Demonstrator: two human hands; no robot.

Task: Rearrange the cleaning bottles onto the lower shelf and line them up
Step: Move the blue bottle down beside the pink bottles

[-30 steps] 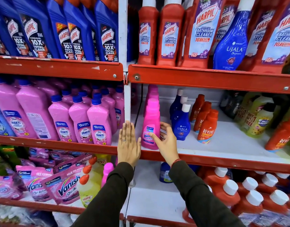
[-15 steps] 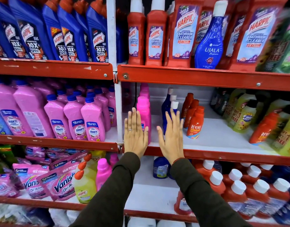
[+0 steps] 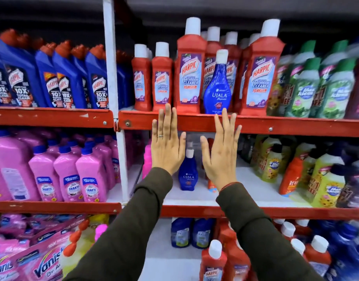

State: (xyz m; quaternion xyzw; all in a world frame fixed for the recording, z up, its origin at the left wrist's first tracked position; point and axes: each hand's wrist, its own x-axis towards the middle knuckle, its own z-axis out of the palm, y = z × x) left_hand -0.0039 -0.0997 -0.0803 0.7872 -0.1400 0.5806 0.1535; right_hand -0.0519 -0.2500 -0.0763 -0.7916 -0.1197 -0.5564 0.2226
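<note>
My left hand (image 3: 167,146) and my right hand (image 3: 221,153) are both raised flat with fingers spread, backs toward me, fingertips over the red front rail of the upper shelf (image 3: 276,124). Neither hand holds anything. On that shelf, just above my right fingertips, a blue Ujala bottle (image 3: 216,90) stands among red Harpic bathroom cleaner bottles (image 3: 189,74). On the lower white shelf (image 3: 253,191), a smaller blue Ujala bottle (image 3: 188,171) shows between my hands. A pink bottle (image 3: 147,161) is partly hidden behind my left wrist.
Blue Harpic bottles (image 3: 61,82) fill the upper left bay and pink Shakti bottles (image 3: 67,175) the bay below. Green and yellow Max Kleen bottles (image 3: 324,185) and an orange Revive bottle (image 3: 290,177) stand at the right. A white upright post (image 3: 115,118) divides the bays.
Both hands let go of the pink bottle on the lower shelf, opened flat and rose to the upper shelf's rail. My view tilted upward.
</note>
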